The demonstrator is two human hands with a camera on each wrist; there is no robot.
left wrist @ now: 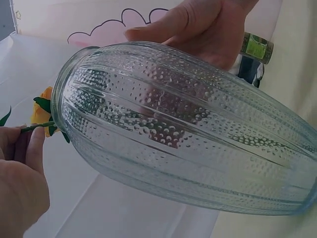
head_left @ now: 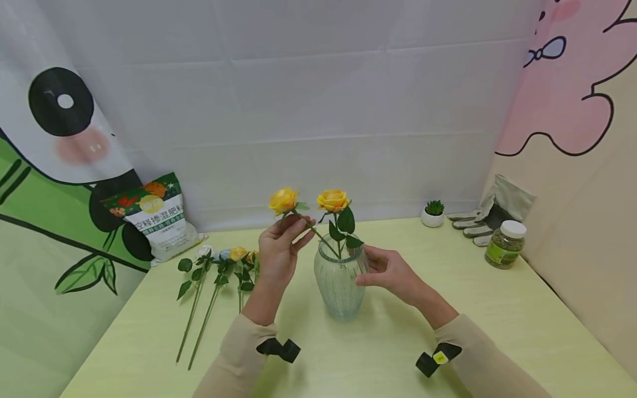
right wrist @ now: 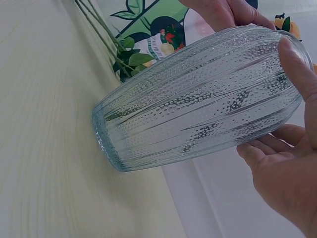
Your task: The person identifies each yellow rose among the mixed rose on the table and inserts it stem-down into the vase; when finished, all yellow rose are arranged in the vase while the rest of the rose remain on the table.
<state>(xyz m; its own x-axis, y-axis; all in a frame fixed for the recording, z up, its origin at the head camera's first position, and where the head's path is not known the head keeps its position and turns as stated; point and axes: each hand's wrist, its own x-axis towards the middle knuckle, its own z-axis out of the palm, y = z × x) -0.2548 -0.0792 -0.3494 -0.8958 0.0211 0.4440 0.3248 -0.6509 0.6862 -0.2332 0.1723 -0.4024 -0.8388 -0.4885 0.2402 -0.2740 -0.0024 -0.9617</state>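
Observation:
My left hand [head_left: 278, 251] pinches the green stem of a yellow rose [head_left: 283, 201], just below its bloom. The lower stem slants down into the mouth of a clear ribbed glass vase [head_left: 340, 293]. A second yellow rose [head_left: 333, 200] stands in the vase with its leaves above the rim. On the vase's right side, my right hand [head_left: 395, 275] holds the glass near the top, thumb in front and fingers behind. In the right wrist view the vase [right wrist: 198, 104] shows its dimpled wall and its base on the table.
Several stemmed roses [head_left: 239, 254] lie left on the table. A printed fertilizer bag [head_left: 166, 221] leans at the back left. Back right are a small potted succulent [head_left: 433, 214], grey gloves [head_left: 497, 213] and a white-lidded jar [head_left: 505, 246]. A white curtain [head_left: 308, 110] hangs behind.

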